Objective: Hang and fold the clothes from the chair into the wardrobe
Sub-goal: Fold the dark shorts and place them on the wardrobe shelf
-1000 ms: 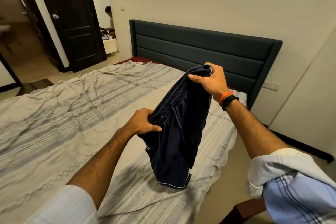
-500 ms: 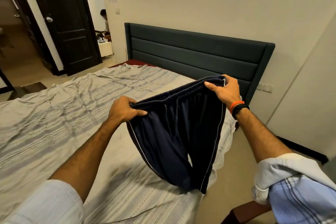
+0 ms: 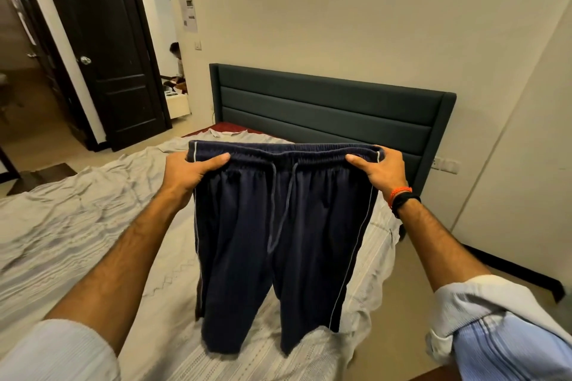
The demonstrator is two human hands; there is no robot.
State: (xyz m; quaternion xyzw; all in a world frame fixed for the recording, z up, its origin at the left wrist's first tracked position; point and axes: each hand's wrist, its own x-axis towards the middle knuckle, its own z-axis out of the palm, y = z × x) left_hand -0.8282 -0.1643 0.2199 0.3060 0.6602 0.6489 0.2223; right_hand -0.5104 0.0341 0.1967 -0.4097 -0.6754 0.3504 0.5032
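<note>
A pair of navy shorts [image 3: 278, 241] with white side piping and a grey drawstring hangs spread out flat in front of me, above the bed. My left hand [image 3: 188, 168] grips the left end of the elastic waistband. My right hand [image 3: 382, 168], with an orange and a black band on its wrist, grips the right end. The waistband is stretched level between them. Both legs of the shorts hang down, their hems just touching the sheet. No chair or wardrobe door is clearly in view.
A bed with a wrinkled grey striped sheet [image 3: 77, 226] fills the left and middle. Its dark green headboard [image 3: 325, 105] stands against the far wall. A dark door [image 3: 105, 49] is open at the back left, with a person [image 3: 176, 59] beyond it. Bare floor [image 3: 411, 328] lies right of the bed.
The shorts went from bunched and twisted to spread flat. My hands moved apart and up, pulling the waistband level and turning the front with the drawstring toward me.
</note>
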